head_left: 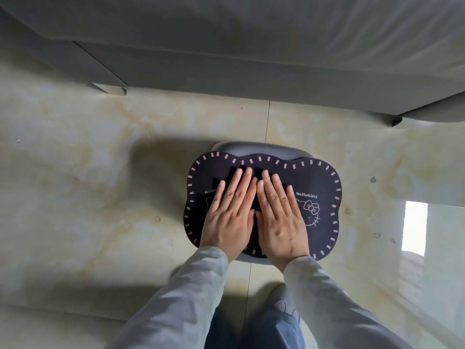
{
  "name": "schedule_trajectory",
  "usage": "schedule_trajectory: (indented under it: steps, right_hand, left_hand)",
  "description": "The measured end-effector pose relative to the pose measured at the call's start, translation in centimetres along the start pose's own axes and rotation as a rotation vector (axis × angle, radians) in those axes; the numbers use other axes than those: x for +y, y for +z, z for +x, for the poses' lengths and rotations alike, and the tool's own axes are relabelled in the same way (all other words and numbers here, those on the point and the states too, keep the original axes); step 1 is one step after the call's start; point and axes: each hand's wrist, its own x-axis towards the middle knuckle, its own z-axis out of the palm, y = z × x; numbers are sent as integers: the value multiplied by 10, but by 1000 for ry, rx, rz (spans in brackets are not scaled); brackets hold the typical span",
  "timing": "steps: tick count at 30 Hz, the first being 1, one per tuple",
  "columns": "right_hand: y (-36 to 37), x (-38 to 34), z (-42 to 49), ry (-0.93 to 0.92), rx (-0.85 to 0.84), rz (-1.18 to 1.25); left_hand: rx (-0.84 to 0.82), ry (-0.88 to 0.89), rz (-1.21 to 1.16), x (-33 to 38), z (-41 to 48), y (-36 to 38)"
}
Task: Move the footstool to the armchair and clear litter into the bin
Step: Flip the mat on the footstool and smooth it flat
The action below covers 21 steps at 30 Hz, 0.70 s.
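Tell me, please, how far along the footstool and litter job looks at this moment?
Looks done: the footstool stands on the tiled floor close in front of the grey armchair. In hand: the left hand and right hand lie flat on its dark mat, gripping nothing. Left: the litter step; no litter or bin is in view.

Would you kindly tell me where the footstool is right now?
In the head view, the footstool stands on the tiled floor at centre, before the grey armchair, both hands flat on its dark mat.
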Motion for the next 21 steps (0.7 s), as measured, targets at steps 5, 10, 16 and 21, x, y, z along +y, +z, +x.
schedule_trajectory:
  steps: [5, 10, 16, 21]
  right_hand:
    - [-6, 8, 0, -3, -4, -52]
    - [-11, 33, -4, 89, 74, -11]
    - [-12, 52, -14, 253, 87, 174]
    - [-31, 61, -22, 590, -186, 397]
  left_hand:
    - [-31, 8, -9, -10, 1, -5]
    - [-1, -38, -70, -30, 1, -5]
    - [-13, -252, -264, -44, -5, -4]
    - [-99, -439, -184, -56, -15, -13]
